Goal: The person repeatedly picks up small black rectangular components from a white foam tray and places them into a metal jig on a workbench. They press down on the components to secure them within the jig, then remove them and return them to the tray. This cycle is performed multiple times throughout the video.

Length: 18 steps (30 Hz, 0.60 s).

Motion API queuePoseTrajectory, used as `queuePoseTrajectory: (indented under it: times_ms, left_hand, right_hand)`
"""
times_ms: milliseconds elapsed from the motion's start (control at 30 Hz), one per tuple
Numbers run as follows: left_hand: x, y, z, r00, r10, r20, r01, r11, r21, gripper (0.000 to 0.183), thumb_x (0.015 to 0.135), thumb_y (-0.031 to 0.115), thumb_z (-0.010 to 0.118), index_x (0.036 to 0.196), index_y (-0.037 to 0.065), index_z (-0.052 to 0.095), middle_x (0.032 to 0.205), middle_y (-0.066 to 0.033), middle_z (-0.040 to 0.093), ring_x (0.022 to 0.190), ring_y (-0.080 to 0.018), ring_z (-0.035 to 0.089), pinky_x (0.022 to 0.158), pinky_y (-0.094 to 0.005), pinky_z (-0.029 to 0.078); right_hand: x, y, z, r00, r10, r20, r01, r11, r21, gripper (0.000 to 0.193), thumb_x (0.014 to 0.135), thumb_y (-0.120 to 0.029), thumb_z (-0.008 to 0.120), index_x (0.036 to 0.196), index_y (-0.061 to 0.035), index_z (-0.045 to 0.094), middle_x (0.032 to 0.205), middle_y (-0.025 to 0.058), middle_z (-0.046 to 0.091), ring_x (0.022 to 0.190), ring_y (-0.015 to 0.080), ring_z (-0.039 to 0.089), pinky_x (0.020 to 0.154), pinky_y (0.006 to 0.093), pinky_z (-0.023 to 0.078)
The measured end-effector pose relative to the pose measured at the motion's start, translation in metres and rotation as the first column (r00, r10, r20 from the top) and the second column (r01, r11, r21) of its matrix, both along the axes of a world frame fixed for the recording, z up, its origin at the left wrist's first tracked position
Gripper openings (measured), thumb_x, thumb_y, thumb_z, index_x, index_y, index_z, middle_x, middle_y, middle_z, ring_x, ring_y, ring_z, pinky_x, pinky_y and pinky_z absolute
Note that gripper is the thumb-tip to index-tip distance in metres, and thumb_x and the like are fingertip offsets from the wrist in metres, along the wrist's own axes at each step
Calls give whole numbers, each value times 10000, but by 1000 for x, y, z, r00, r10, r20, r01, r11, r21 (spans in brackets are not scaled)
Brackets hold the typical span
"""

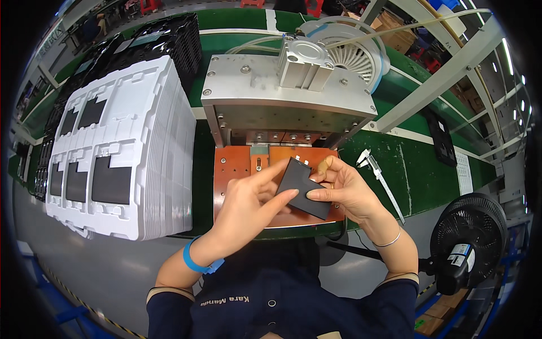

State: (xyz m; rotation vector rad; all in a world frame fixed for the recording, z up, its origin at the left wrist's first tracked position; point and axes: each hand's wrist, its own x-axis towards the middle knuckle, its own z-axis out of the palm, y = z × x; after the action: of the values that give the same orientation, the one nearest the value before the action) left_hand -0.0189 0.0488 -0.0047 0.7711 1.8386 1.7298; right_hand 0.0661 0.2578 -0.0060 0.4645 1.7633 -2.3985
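Note:
A black L-shaped battery cell (299,191) with two small metal tabs on its upper edge is held in both my hands, tilted above the orange base plate (231,189) of a press. My left hand (248,196) pinches its left side, thumb on the front face. On the lower right part rests the thumb of my right hand (350,189), its other fingers curled at the notch and behind. A tan finger cot (324,166) covers one right fingertip. Just beyond my hands stands the metal press (243,90) with a square air cylinder (305,68) on top.
Stacked white trays (132,133) stand at the left, several similar black cells (112,179) in the top one. Black trays (178,42) are stacked behind. Right of the press lies a caliper (383,179). A white reel (355,59) sits behind; a black fan (468,231) stands at the right.

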Motion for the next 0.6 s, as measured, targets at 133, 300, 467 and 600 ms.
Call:
queuePoseTrajectory:
  times_ms: [133, 300, 467, 600]
  left_hand:
    - [-9, 18, 14, 997, -59, 51, 61, 998, -28, 522, 903, 48, 650, 1380, -65, 469, 763, -94, 685, 694, -136, 701, 629, -247, 535]
    - [-16, 9, 18, 981, -60, 187, 82, 990, -111, 503, 911, 59, 643, 1380, -36, 488, 811, -78, 699, 677, -107, 679, 597, -227, 539]
    - [-16, -10, 18, 987, -35, 156, 53, 992, -112, 481, 904, 33, 648, 1357, -46, 509, 826, -40, 657, 668, -103, 664, 604, -227, 556]
    - [5, -23, 24, 979, 12, 204, 5, 996, -87, 503, 880, -40, 650, 1361, -45, 506, 806, -43, 648, 680, -108, 678, 609, -225, 542]
  right_hand:
    - [-1, -1, 4, 984, -163, -73, 168, 983, 71, 308, 839, -23, 739, 1061, -78, 532, 1008, 46, 628, 897, 105, 635, 745, 236, 531]
    - [13, 15, -13, 937, -167, -306, 314, 784, 536, 223, 878, -88, 716, 1047, -2, 601, 1019, 53, 634, 875, 111, 637, 637, 231, 514]
    - [12, 9, -14, 892, 109, -439, 356, 431, 829, 178, 831, -64, 713, 1009, -56, 698, 937, 59, 612, 790, 177, 618, 615, 273, 513]
    - [0, -1, -21, 861, 251, -442, 434, 92, 896, 233, 821, -154, 716, 1044, -87, 706, 842, 54, 509, 804, 229, 542, 651, 352, 482]
